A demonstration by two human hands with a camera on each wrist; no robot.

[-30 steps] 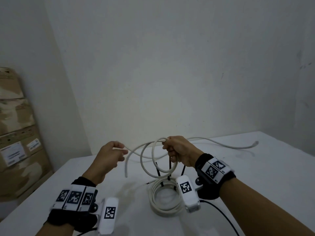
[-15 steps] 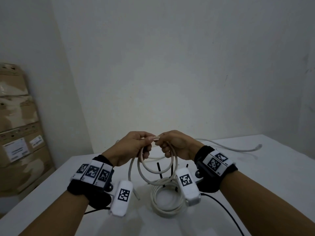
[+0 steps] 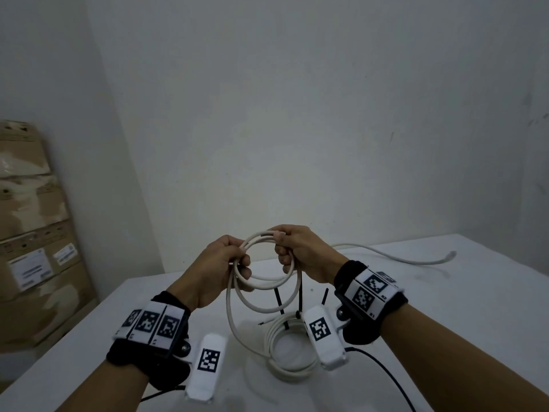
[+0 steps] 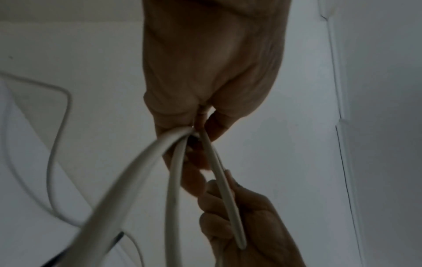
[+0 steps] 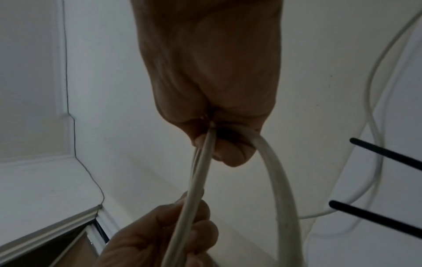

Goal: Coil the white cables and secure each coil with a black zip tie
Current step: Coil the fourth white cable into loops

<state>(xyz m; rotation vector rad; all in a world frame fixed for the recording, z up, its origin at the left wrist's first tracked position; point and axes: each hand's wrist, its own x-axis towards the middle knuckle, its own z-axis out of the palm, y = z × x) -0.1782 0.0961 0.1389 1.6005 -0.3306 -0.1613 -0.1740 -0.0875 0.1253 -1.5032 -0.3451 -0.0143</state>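
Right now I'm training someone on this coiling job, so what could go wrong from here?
1. The loops are only pinched between the left hand and right hand; a slip could let them spring open.
2. The loose tail trailing across the table may snag.
3. Hanging loops could catch the tied coil below.

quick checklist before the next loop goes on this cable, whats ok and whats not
1. Left hand grips the loops of the white cable: ok.
2. Right hand grips the same loops on the opposite side: ok.
3. Loops held clear of the table: ok.
4. Whole cable coiled: not ok; a loose tail lies on the table to the right, ending in a connector.
5. Black zip ties within reach: ok; they lie beside the finished coil under the hands.
6. Free zip tie left for this coil: cannot tell; how many are loose is unclear.
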